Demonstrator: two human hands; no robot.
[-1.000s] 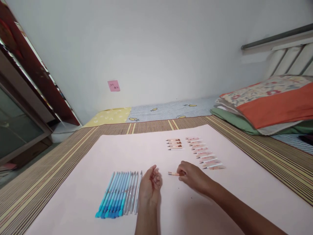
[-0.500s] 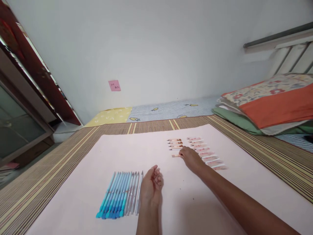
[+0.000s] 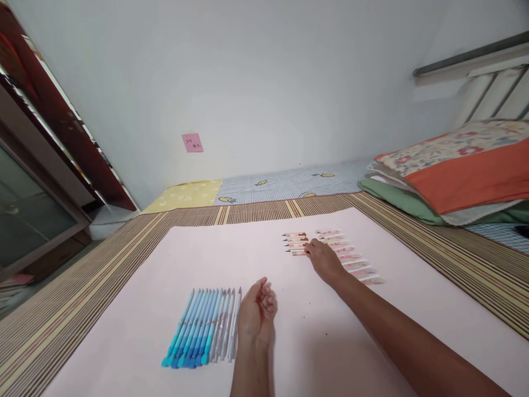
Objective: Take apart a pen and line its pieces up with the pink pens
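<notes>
My right hand (image 3: 325, 260) reaches forward over the pale pink sheet (image 3: 198, 264) and pinches a short orange pen part (image 3: 298, 253), which lies at the near end of a small row of like parts (image 3: 295, 241). Just right of my hand runs a longer row of pink pen caps (image 3: 351, 256), partly hidden by my fingers. My left hand (image 3: 257, 313) rests on its edge with fingers loosely curled and nothing in them, beside a row of several blue and clear pens (image 3: 204, 328).
The pink sheet lies on a striped mat (image 3: 61, 309). Folded bedding and an orange pillow (image 3: 467, 171) are stacked at the right. A dark wooden cabinet (image 3: 37, 165) stands at the left. A pink sticky note (image 3: 192, 143) is on the white wall.
My right hand carried the orange pen part away from me, from near my left hand up to the near end of the small row. My left hand stayed in place.
</notes>
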